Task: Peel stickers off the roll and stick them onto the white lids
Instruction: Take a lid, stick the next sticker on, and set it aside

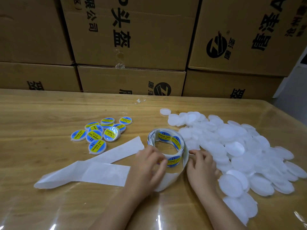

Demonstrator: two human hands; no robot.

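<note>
A roll of blue-and-yellow round stickers (167, 140) stands on its edge in the middle of the wooden table (41, 113). My left hand (149, 165) is at the roll's near left side, and its fingertips pinch a sticker on the backing. My right hand (201, 165) rests against the roll's right side with fingers loosely bent. A big heap of plain white lids (235, 150) lies to the right. Several lids with stickers on them (99, 133) sit in a cluster at the left.
A long strip of spent white backing paper (93, 170) trails left from the roll across the table. Stacked cardboard boxes (132, 39) form a wall behind the table's far edge. A clear plastic sheet covers the tabletop.
</note>
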